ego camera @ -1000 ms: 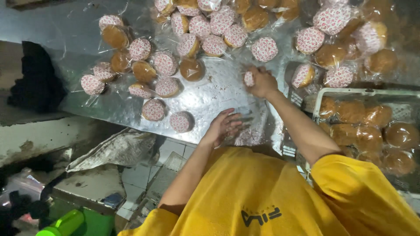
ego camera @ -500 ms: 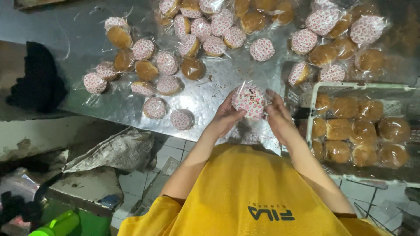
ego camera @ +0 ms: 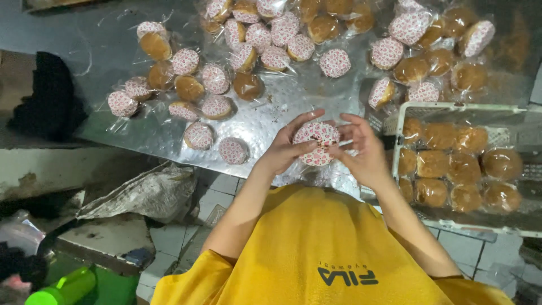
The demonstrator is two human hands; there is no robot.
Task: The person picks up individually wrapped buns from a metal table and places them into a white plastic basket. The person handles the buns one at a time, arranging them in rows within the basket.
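Both hands hold one wrapped bun [ego camera: 317,142] above the near edge of the metal table [ego camera: 113,34], just left of the white crate [ego camera: 451,108] of buns. The left hand [ego camera: 285,148] pinches its side with thumb and fingers; the right hand [ego camera: 364,149] cups the other side, fingers curled. It seems best to grip lightly, so the soft bun is not pressed flat and the thin plastic does not tear.

Light: dim overall | glare: steel table [ego camera: 265,118] | edges: dark | focus: soft
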